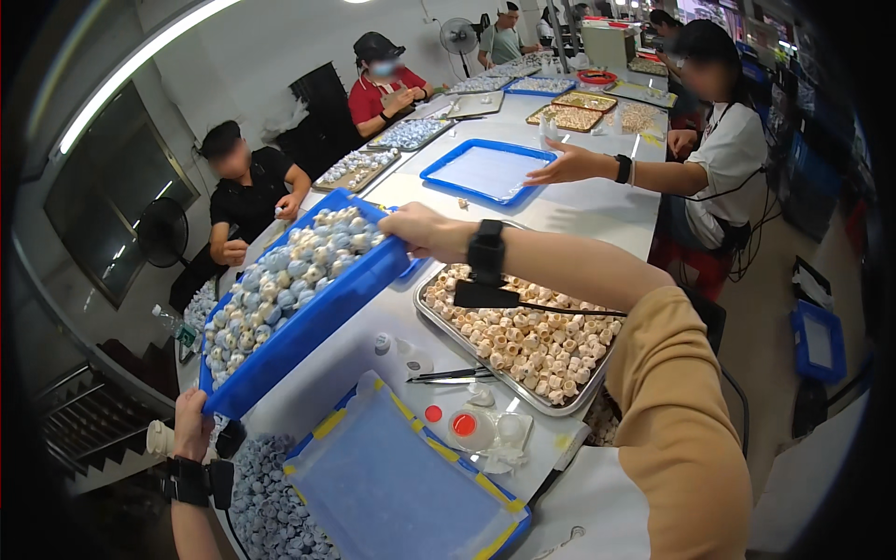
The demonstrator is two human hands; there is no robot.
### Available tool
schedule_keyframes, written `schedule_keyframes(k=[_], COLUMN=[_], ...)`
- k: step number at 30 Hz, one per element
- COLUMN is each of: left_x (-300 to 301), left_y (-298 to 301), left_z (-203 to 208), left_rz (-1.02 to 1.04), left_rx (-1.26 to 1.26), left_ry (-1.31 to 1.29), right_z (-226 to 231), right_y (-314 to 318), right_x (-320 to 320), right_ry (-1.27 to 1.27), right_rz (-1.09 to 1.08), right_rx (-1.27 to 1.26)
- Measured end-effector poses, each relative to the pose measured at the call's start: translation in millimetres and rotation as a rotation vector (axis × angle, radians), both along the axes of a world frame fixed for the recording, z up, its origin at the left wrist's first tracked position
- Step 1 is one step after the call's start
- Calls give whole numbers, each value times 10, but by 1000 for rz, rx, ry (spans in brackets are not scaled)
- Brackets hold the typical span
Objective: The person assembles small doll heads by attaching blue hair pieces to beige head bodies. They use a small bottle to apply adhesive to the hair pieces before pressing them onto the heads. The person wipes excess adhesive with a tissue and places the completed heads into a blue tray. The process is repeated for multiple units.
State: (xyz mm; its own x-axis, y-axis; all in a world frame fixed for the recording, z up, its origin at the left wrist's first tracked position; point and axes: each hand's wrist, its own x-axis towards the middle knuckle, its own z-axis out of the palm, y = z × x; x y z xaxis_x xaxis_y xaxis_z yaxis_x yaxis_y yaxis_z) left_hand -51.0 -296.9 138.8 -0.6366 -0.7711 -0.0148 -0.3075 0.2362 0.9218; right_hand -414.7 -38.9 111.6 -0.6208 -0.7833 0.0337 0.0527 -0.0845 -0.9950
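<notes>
A blue plastic tray (317, 329), heaped with small rounded blue-and-cream pieces (289, 275), is raised and tilted over the left side of the table. My left hand (191, 422) is closed on its near corner. At the far right corner, my right hand (422, 231) grips the rim. Under my right forearm lies a metal tray (553, 409) full of cream-coloured hollow pieces (523, 336). Below the raised tray sits another blue tray, its pale sheet (392, 471) edged with yellow tape. Many grey-blue pieces (271, 495) lie beside it, near my left wrist.
Tweezers (453, 375), a pot with red contents (464, 426) and a black-handled tool (558, 467) lie between the near trays. A co-worker's hand (569, 164) reaches over a white-lined blue tray (471, 191). Other people sit along the far left, by more filled trays (411, 134).
</notes>
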Motion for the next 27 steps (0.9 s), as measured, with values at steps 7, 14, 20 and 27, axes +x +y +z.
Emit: schedule_keyframes(k=[7, 14, 20, 27], left_x=[-726, -1772, -2754, -3516], left_y=[749, 1395, 1823, 2691], left_z=[583, 689, 414, 165], left_rz=[-216, -423, -593, -641], left_rx=[-130, -315, -443, -519], left_ry=[-68, -102, -84, -37], right_z=[201, 243, 40, -494], right_y=[1269, 2563, 3507, 4406], right_x=[-217, -518, -730, -942], right_ry=[-111, -168, -221, -261], right_rz=[-201, -381, -576, -842], right_rx=[-46, -161, -206, -223])
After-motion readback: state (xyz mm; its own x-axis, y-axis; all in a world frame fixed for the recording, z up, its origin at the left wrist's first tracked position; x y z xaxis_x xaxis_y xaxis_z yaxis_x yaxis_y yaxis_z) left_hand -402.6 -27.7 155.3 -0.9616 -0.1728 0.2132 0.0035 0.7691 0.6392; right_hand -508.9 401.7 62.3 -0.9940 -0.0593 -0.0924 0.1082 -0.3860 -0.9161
